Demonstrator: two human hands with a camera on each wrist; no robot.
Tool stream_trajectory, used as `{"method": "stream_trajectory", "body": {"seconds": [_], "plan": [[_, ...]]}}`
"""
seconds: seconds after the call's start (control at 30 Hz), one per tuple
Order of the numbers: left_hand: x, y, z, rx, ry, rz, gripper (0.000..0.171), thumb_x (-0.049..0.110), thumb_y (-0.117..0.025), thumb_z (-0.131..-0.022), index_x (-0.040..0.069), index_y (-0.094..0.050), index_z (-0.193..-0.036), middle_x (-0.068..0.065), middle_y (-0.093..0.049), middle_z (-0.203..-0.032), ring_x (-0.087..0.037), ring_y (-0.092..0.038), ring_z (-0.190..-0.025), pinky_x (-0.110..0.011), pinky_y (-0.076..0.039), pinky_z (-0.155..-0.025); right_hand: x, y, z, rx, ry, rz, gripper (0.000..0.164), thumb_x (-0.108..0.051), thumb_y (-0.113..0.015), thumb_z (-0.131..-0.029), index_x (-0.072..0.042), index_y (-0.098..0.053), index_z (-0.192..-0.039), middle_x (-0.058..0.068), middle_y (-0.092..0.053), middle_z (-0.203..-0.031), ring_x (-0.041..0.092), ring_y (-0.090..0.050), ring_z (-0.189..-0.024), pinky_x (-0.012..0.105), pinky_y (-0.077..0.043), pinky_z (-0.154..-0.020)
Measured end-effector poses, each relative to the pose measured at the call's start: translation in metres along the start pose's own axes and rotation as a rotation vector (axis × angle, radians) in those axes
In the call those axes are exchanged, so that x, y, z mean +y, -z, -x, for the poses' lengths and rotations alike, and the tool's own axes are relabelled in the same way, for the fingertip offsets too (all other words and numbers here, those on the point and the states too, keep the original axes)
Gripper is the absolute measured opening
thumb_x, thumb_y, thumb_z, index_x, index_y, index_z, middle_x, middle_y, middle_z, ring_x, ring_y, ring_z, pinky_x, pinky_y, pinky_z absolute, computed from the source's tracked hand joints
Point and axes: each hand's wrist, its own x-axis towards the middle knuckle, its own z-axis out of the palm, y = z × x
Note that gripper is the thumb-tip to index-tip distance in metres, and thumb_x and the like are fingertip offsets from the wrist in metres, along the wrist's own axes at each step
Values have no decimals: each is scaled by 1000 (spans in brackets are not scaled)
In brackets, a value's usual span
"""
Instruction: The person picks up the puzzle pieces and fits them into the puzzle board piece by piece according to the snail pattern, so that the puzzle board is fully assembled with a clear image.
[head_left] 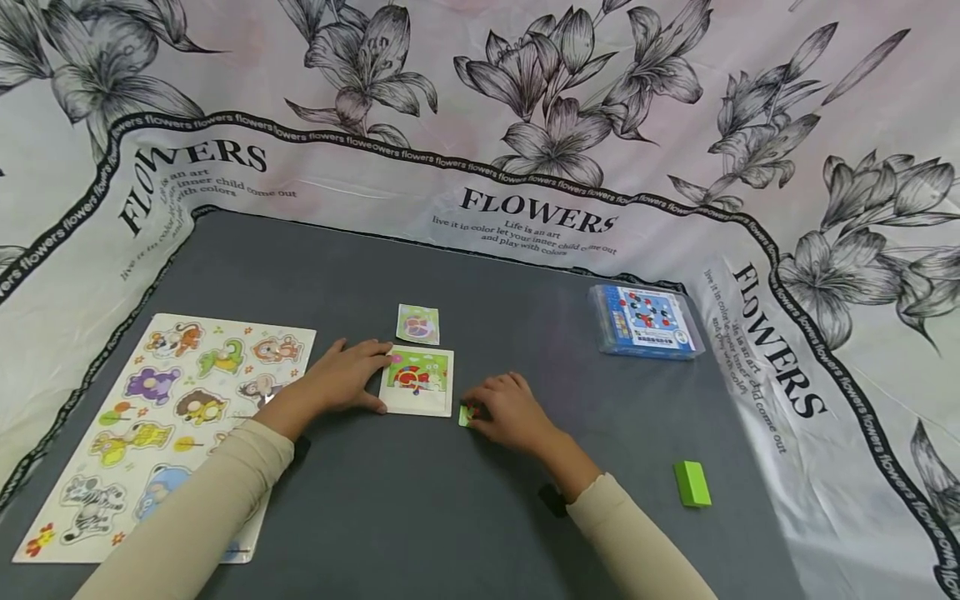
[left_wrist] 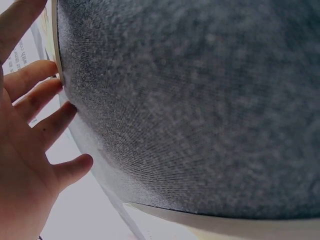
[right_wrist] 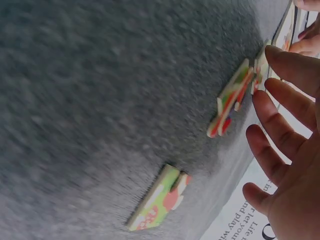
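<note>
My left hand (head_left: 348, 375) rests at the left edge of a small square puzzle board (head_left: 417, 407), fingers stretched toward its upper left and thumb by its lower left corner. The board carries a green and red picture in a pale frame. Just right of it, my right hand (head_left: 513, 412) pinches a small green and red puzzle piece (head_left: 464, 415) between thumb and fingers, low over the table. In the right wrist view, more flat puzzle pieces (right_wrist: 232, 97) lie near those fingertips, and a green and pink piece (right_wrist: 157, 200) lies farther off.
A square picture card (head_left: 417, 323) lies just beyond the board. On the left is a large animal puzzle board (head_left: 157, 433), partly under my left sleeve. A blue plastic box (head_left: 648, 322) sits at the back right, and a green block (head_left: 692, 484) stands at the right.
</note>
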Motion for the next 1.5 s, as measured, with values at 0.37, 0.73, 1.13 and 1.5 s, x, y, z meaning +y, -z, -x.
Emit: {"method": "stream_trajectory", "body": {"seconds": [0.37,0.73,1.13,1.5], "plan": [[-2,0,0,-2,-1,3,83,44,-81,-76,2,-51,-140,-16,-38,-152,-37,-32,-142,-70,-20,-108,-4,1,4,39,32,9,27,-25,-77,-84,-20,-72,-110,-2,-67,-103,24,-58,-106,53,-36,-103],[0,0,1,-10,-7,-3,83,47,-79,-77,4,-50,-141,-14,-37,-154,-36,-31,-142,-69,-21,-109,-24,5,-19,54,65,8,28,-26,-76,-85,-19,-71,-112,0,-67,-109,23,-57,-108,52,-35,-106],[-3,2,3,-21,3,-34,81,49,-78,-77,7,-51,-141,-12,-37,-154,-34,-31,-143,-68,-23,-108,-61,-11,-59,64,105,74,24,-33,-71,-89,-22,-72,-111,-4,-68,-113,19,-56,-112,48,-35,-106],[-5,3,4,-28,-14,-44,81,49,-77,-78,6,-51,-141,-12,-36,-154,-35,-31,-143,-69,-25,-107,-68,-24,-70,112,145,142,19,-31,-71,-89,-24,-73,-106,-5,-67,-111,18,-56,-112,56,-33,-108]]}}
